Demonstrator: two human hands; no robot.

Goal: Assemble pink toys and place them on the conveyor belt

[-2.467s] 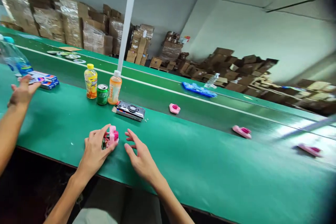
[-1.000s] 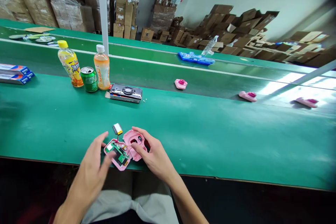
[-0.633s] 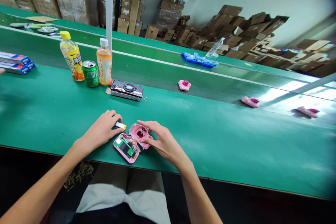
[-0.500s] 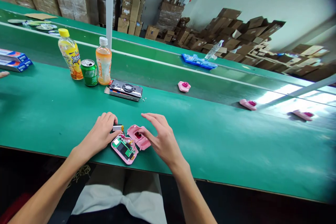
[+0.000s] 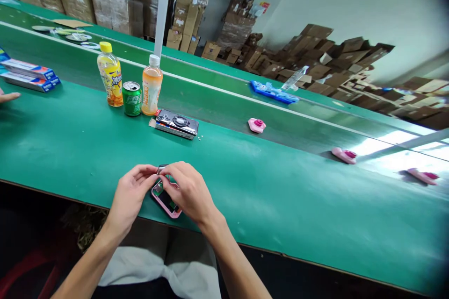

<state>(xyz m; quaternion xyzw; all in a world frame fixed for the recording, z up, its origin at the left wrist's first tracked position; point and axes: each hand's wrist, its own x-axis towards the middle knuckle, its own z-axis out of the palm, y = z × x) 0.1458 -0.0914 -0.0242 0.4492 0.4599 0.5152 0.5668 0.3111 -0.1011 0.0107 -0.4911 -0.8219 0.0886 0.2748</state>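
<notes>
Pinching together, left hand (image 5: 131,191) and right hand (image 5: 189,191) grip a small battery (image 5: 162,167) over the pink casing (image 5: 167,204), at the near edge of the green table (image 5: 280,205); I fear a nudge could tip it off.

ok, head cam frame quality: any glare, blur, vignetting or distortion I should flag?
Head view: left hand and right hand sharp, the right hiding most of the pink casing; bright glare on the belt at far right; dark vignette top right; white pole leans, likely wide-angle distortion.
</notes>
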